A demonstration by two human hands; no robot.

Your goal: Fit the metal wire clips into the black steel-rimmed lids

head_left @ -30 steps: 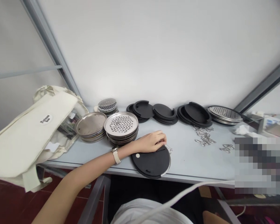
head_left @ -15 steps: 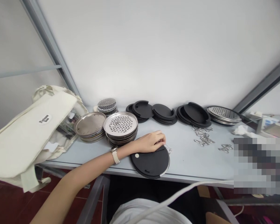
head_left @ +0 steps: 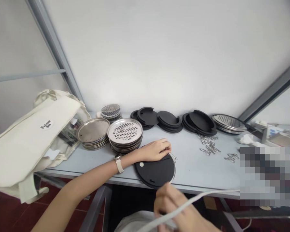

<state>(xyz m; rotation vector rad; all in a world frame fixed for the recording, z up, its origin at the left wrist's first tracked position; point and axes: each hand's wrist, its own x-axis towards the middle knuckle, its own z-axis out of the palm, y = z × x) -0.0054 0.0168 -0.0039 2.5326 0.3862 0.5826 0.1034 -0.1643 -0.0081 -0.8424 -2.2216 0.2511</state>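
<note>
Right hand (head_left: 170, 199) enters, grip unclear, black disc (head_left: 157, 172) just ahead — left hand (head_left: 156, 150) nearer, resting atop it, fingers curled, hold unclear.

Hands (head_left: 156, 150) (head_left: 170, 201) curled, left foremost

Cream bag (head_left: 30, 140) (labelled), white cable (head_left: 211, 192).

Grey table (head_left: 190, 175) with stacks of metal discs (head_left: 93, 130), black round pieces (head_left: 157, 172), wire hooks (head_left: 209, 146)
</note>
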